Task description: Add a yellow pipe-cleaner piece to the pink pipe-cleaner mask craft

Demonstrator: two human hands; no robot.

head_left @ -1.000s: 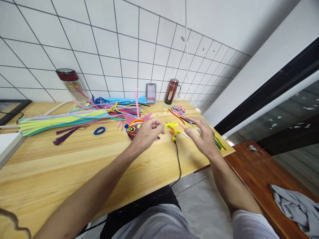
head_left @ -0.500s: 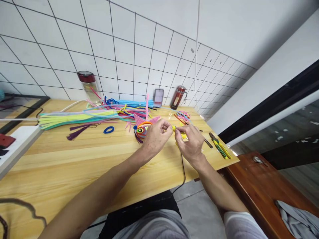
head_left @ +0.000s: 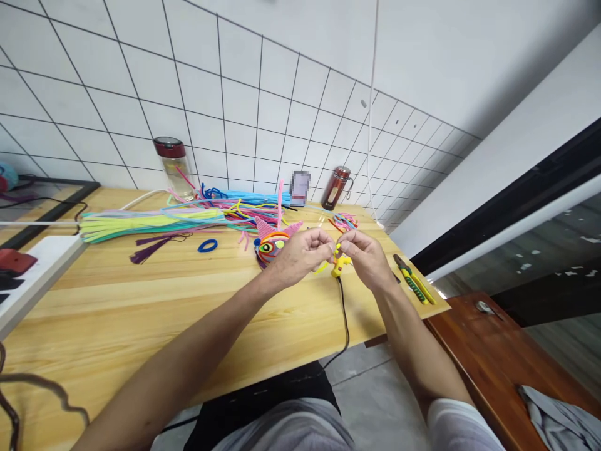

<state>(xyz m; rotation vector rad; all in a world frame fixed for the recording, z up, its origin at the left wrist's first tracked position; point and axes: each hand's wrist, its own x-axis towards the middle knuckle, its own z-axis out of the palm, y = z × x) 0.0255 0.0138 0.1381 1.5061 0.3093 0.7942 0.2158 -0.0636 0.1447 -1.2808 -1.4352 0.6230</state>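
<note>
Both hands meet over the right part of the wooden table, pinching a small yellow fuzzy piece, which looks like pipe cleaner (head_left: pixel 337 248). My left hand (head_left: pixel 303 255) grips it from the left with closed fingertips. From the other side, the thumb and fingers of my right hand (head_left: pixel 369 258) are closed on it. Just below lies a yellow glue gun (head_left: pixel 340 266) with a black cord (head_left: pixel 345 313). Partly hidden behind my left hand is a colourful pipe-cleaner animal face (head_left: pixel 268 245) with pink ears and a round eye.
Bundles of pipe cleaners (head_left: pixel 150 224) lie along the back of the table (head_left: pixel 188 313). A blue ring (head_left: pixel 207 245) and purple tassel (head_left: pixel 149 252) are in front. A glass bottle (head_left: pixel 173 166), red flask (head_left: pixel 336 188) and phone (head_left: pixel 299 188) stand by the wall; pliers (head_left: pixel 415 282) lie right.
My fingertips have shifted slightly right and turned the yellow piece. More of the glue gun shows beneath my hands. The camera view has moved a little.
</note>
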